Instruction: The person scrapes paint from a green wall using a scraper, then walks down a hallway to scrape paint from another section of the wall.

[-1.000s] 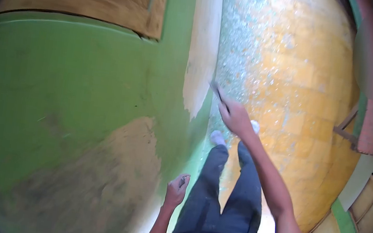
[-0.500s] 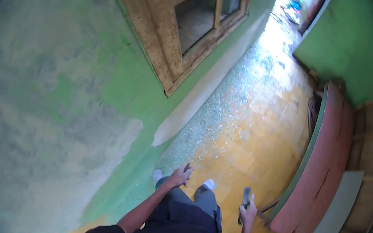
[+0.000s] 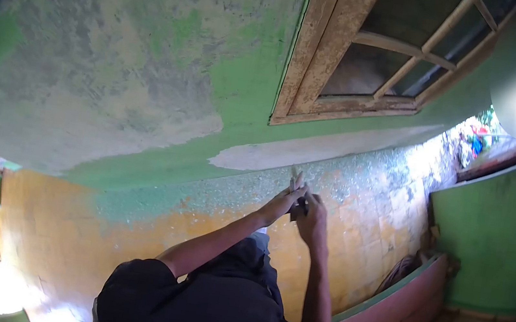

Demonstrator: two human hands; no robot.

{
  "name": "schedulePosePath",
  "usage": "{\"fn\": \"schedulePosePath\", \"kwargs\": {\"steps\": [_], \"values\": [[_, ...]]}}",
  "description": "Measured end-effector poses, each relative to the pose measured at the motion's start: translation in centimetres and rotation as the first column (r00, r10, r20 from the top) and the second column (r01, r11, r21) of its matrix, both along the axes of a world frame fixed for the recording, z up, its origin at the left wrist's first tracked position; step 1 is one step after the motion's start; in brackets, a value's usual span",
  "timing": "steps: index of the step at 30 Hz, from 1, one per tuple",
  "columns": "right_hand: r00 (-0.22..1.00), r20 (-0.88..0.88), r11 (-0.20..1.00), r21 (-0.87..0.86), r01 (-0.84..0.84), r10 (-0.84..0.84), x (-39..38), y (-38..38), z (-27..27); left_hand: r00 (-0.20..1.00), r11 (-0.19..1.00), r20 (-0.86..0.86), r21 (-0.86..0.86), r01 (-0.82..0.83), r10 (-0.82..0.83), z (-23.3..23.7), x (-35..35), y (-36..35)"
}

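Note:
My left hand point(image 3: 279, 205) and my right hand point(image 3: 314, 222) are close together in front of my body, above the floor beside the wall. The fingers of my right hand are closed round a dark, flat scraper-like tool point(image 3: 296, 213), partly hidden between the hands. My left hand is closed too, its fingertips at the tool. A pale narrow piece point(image 3: 295, 178) sticks up past its fingers; I cannot make out what it is. The green wall point(image 3: 247, 97) beside me has large bare grey patches point(image 3: 119, 77), and pale flakes point(image 3: 214, 197) litter the floor along its foot.
A wooden-framed window point(image 3: 317, 104) is set in the wall. Yellow tiled floor point(image 3: 69, 208) runs along below it. To the right stands a reddish panel point(image 3: 380, 320) with a green edge, before another green wall point(image 3: 497, 225). Bright openings show at far right and lower left.
My hands have come together from being apart, the right hand moving up and left with its tool. The view has turned, so the wall and window now lie across the top.

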State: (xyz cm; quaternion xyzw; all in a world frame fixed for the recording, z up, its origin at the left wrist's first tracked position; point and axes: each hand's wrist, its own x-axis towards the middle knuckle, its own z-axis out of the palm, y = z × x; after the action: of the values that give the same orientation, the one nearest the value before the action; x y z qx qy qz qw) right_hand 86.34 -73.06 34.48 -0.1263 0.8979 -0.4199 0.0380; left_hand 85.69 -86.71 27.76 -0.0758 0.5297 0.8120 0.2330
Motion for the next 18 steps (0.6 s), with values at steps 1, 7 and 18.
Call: {"fn": "schedulePosePath", "kwargs": {"steps": [1,7,18], "values": [[0.999,-0.003,0.999,0.009,-0.044,0.044,-0.7,0.4,-1.0,0.999,0.999,0.019,-0.035,-0.028,0.028,0.2,-0.9,1.3],[0.990,0.110,0.995,-0.051,0.090,-0.084,-0.2,7.1,-4.7,0.961,0.970,0.128,-0.035,-0.242,0.244,-2.4,-2.7,10.9],[0.727,0.537,0.902,-0.209,-0.377,0.429,-16.4,11.4,-4.3,0.718,0.715,0.021,-0.107,-0.691,0.696,-8.7,-11.6,14.3]]}}
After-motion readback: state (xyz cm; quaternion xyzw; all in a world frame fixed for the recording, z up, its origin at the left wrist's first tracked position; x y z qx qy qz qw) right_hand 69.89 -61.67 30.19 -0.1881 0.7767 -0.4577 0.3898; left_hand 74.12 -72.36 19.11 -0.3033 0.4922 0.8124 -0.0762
